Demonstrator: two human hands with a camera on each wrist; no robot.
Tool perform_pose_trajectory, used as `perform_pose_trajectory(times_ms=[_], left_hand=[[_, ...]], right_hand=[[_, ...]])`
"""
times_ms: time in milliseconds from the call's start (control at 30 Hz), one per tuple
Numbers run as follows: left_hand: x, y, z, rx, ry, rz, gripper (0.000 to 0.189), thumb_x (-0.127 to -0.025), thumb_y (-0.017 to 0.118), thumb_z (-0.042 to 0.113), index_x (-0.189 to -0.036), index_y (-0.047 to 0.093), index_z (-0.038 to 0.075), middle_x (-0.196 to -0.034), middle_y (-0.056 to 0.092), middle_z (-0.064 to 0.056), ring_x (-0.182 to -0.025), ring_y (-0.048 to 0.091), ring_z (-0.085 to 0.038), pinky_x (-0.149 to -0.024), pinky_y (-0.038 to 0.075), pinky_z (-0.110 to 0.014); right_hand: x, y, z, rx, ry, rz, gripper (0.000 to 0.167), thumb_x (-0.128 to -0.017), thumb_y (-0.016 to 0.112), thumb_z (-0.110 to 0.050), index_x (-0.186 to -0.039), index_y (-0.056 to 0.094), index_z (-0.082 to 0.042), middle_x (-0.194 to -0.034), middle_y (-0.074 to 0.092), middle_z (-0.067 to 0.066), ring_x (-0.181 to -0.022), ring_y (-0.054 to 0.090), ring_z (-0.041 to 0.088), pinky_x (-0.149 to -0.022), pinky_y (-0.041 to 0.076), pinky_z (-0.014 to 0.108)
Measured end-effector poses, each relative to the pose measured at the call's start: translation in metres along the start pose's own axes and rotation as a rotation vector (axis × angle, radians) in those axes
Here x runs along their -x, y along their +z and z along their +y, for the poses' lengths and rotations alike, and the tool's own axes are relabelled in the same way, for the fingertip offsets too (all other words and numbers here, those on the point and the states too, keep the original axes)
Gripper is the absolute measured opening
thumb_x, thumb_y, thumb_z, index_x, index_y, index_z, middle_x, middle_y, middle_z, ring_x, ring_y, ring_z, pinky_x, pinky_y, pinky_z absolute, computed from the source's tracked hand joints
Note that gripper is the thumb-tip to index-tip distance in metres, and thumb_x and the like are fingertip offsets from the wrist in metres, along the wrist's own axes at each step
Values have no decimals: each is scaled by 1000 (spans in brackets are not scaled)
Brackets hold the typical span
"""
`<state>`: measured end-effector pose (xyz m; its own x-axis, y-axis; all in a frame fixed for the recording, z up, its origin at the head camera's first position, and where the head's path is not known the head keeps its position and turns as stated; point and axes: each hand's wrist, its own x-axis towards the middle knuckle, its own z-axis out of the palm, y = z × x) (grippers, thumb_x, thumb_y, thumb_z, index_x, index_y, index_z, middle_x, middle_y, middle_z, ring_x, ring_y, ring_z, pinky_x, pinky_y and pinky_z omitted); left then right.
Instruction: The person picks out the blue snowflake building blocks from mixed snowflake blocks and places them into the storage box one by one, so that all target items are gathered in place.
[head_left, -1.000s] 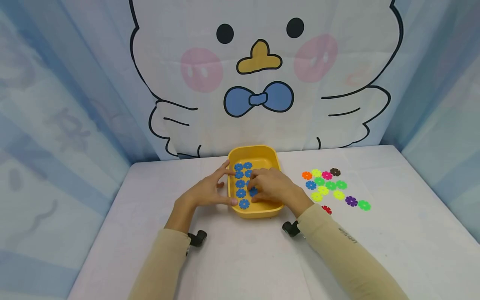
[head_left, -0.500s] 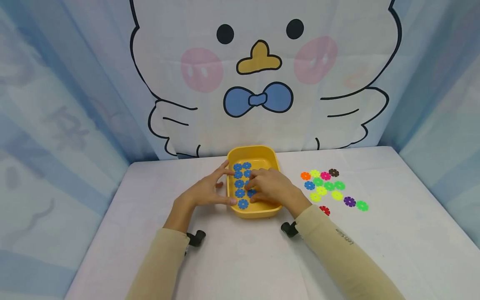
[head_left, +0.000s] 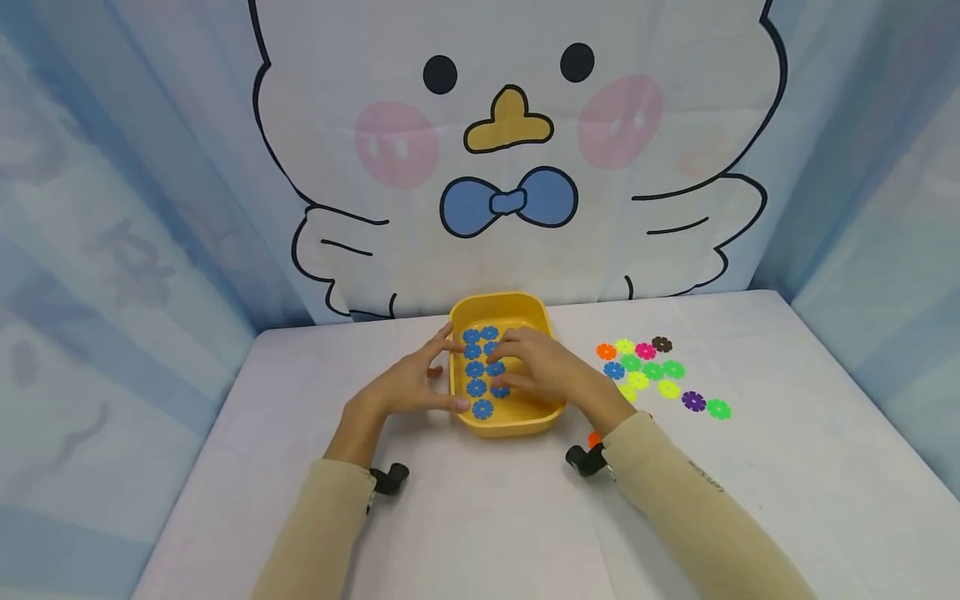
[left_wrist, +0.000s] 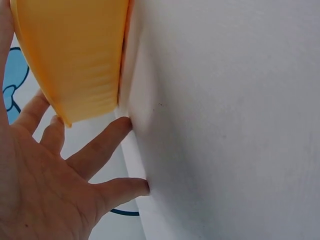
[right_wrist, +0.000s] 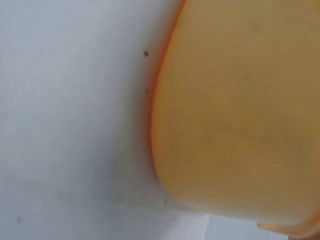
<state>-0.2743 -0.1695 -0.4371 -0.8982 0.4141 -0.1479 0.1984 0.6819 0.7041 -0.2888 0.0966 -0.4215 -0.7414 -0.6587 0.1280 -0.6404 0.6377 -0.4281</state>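
Note:
A yellow tray (head_left: pixel 517 429) holds two columns of blue notched plastic discs (head_left: pixel 476 388) along its left side. My left hand (head_left: pixel 405 382) is at the tray's left wall, its thumb and index finger spread along the rim. In the left wrist view the fingers of that hand are fanned out, some against the yellow wall and others near the white table surface. My right hand (head_left: pixel 551 367) hovers over the right column of discs, fingers loosely bent and apart, partly covering those discs. The right wrist view shows only the tray's outer wall (right_wrist: pixel 235 110) and white cloth.
Loose notched discs (head_left: pixel 637 381) in several colours lie on the white table (head_left: pixel 480 517) to the right of the tray. An orange disc (head_left: pixel 595 438) shows beside the right wrist camera (head_left: pixel 585 460). A printed cloth backdrop (head_left: pixel 510 267) stands right behind the tray.
My right hand has lifted its fingers off the right column and drawn back slightly, baring more of the blue discs. An orange disc now shows by the right wrist. The left hand stays at the rim.

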Motion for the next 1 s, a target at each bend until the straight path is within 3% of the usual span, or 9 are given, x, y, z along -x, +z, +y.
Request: perform_pose_trajectory(times_ms=[200,333,600,767,1000], left_hand=[[0,0,4,0,-8,15,93,-73,91,50,-152,44,33,-170,1,26,-139,52,-38,-108,47,-59],[0,0,5,1,-23,24,94,-71,92,51,-151,46,34,-169,1,26,-140,52,-37,-108,47,-59],[0,0,5,-3,-31,25,96,-71,92,51,-152,44,34,-169,0,29,-139,52,-35,-108,47,-58],[2,0,5,-11,-35,29,96,-71,92,51,-152,43,34,-169,1,28,-139,53,-35,-108,47,-58],[2,2,5,1,-46,28,95,-70,92,52,-151,46,34,-170,2,25,-138,53,-36,-109,45,-61]], right_hand=[[16,-14,9,-162,-78,180,29,-91,81,-28,-116,75,-15,-114,66,-1,-110,59,21,-102,53,46],[27,-21,13,-237,-96,241,29,-90,82,-27,-115,75,-16,-115,67,2,-110,60,25,-100,54,49],[47,-32,27,-210,-68,316,28,-91,80,-23,-118,73,-16,-110,67,-1,-101,60,28,-84,54,46],[53,-31,39,-195,-56,349,24,-93,78,-19,-116,74,-13,-109,70,7,-101,60,21,-84,55,47],[64,-30,53,-167,-30,370,25,-91,80,-17,-115,73,-12,-107,69,0,-100,60,19,-84,55,51]])
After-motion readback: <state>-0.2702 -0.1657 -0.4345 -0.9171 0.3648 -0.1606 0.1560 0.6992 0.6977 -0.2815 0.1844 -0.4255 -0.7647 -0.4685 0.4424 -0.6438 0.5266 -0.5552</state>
